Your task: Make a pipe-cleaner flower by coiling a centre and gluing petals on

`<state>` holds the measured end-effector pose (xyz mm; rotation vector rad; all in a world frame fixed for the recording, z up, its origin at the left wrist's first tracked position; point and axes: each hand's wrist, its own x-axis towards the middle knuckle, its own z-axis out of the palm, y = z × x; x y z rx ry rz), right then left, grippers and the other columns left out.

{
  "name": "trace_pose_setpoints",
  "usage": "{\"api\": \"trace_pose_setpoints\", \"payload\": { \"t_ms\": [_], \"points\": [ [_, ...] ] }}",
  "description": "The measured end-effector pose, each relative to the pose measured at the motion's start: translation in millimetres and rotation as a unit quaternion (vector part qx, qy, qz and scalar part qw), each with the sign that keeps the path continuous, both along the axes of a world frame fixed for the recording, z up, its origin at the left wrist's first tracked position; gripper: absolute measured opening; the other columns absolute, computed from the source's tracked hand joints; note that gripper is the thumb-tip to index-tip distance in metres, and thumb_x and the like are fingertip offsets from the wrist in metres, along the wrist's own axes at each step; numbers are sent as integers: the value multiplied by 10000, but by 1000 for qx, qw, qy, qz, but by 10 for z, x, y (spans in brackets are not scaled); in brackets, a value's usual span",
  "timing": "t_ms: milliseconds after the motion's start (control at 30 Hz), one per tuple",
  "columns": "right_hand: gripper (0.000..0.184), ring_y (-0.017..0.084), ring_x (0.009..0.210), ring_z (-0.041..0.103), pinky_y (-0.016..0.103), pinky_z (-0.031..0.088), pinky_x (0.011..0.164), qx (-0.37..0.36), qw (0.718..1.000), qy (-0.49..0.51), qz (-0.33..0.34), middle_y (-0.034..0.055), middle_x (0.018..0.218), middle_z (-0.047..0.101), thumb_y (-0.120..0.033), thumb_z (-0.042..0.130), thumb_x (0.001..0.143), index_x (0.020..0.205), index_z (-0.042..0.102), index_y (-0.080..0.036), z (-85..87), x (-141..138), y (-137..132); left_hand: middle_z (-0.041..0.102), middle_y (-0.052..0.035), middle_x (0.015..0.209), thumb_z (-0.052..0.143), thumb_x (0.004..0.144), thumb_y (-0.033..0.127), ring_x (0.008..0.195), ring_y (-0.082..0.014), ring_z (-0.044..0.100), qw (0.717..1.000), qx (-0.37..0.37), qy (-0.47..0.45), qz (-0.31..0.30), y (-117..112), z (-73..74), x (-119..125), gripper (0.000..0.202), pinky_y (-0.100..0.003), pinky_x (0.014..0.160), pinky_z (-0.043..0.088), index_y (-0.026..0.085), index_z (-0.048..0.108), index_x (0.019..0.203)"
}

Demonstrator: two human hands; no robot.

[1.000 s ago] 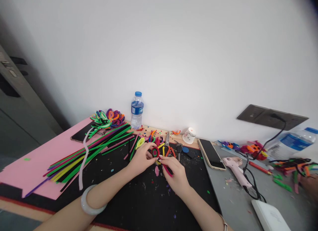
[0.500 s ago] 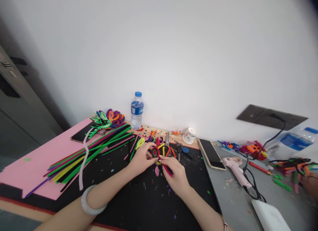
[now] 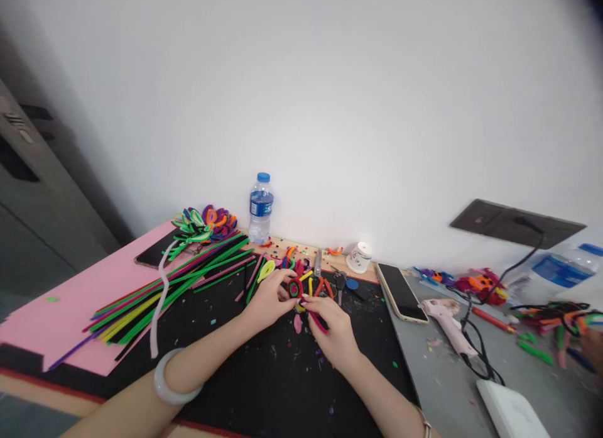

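Note:
My left hand (image 3: 271,300) is closed on a small round coil of pipe cleaner (image 3: 295,288), red with darker rings and a green centre. Close against it, my right hand (image 3: 332,328) pinches a magenta pipe cleaner (image 3: 319,323), whose end runs under the fingers. Where the two pieces meet is hidden by the fingertips. Just below the hands a pink loop (image 3: 298,323) lies on the black mat (image 3: 264,381). Behind them are orange-handled scissors (image 3: 319,265) and a yellow loop (image 3: 266,269).
Long pipe cleaners (image 3: 174,293) lie left on pink card (image 3: 42,325). A water bottle (image 3: 260,212), paper cup (image 3: 359,257) and phone (image 3: 401,293) stand or lie along the back. A glue gun (image 3: 450,328) with cable and a co-worker's hand (image 3: 592,347) are at right.
My two hands stay almost still around the coil. The view has shifted very slightly. At the far right edge, the co-worker's hand has moved a little and a dark blue object now shows beside it.

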<state>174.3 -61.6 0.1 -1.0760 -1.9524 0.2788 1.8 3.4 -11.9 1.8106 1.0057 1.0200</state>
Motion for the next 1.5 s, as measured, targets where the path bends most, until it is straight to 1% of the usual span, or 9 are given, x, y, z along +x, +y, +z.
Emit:
{"api": "trace_pose_setpoints", "payload": {
  "t_ms": [200,367,600,1000,1233,1500],
  "points": [
    [277,196,968,618,373,514,846,-8,1000,-4,1,68,1045,667,-83,490,804,986,622,-245,3,-6,4,514,-14,916,621,662,142,514,-59,564,1000,5,-6,2,5,-4,-1,396,-238,540,519,201,514,1038],
    [279,193,953,622,370,516,839,-1,1000,0,-4,61,1026,672,-82,491,795,973,624,-250,0,-9,2,513,-13,920,626,650,126,512,-61,570,1000,3,-7,3,12,-1,-7,420,-228,526,508,203,504,1045],
    [257,191,963,618,361,507,854,-10,1000,-3,-4,69,1030,671,-90,495,799,964,630,-233,-4,0,-3,523,-21,930,625,652,131,531,-76,581,1000,4,-8,6,20,-29,-12,427,-244,543,513,210,498,1052],
    [251,185,967,613,346,498,864,-23,1000,-7,-7,67,1026,670,-87,496,797,958,632,-225,-34,18,-2,529,-30,962,608,628,82,559,-77,586,1000,-5,-12,-14,32,-27,-17,463,-250,571,524,206,488,1058],
    [243,185,961,618,337,502,858,-20,1000,-7,-9,69,1015,674,-90,494,799,949,636,-219,-15,11,-3,514,-31,971,592,623,60,566,-72,577,1000,-3,-8,-17,26,-7,-16,467,-245,576,520,199,487,1056],
    [243,180,961,620,328,502,863,-20,1000,-7,-8,68,1020,674,-92,493,800,951,638,-217,-22,6,0,516,-36,992,591,625,55,573,-74,572,1000,5,-2,-19,38,-38,-17,482,-245,580,513,205,487,1072]
  ]
}}
